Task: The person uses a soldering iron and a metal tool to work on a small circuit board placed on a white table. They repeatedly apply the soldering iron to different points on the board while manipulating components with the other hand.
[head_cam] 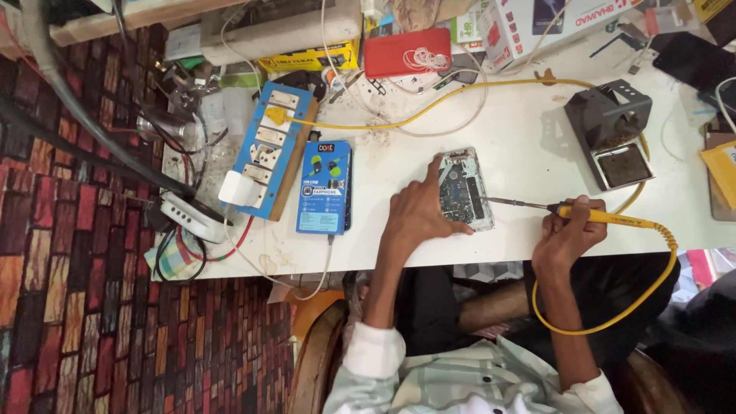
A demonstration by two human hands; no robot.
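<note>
Seen from above, a person sits at a cluttered white surface (521, 146). The left hand (418, 211) lies flat, fingers spread, pressing on an opened phone (465, 188) near the front edge of the surface. The right hand (567, 230) has its grip closed around the yellow handle of a soldering iron (590, 215), whose thin tip points at the phone's right side. A yellow cable (613, 307) loops down from the handle. A metal iron stand (613, 134) sits to the right, a blue box (324, 186) to the left.
</note>
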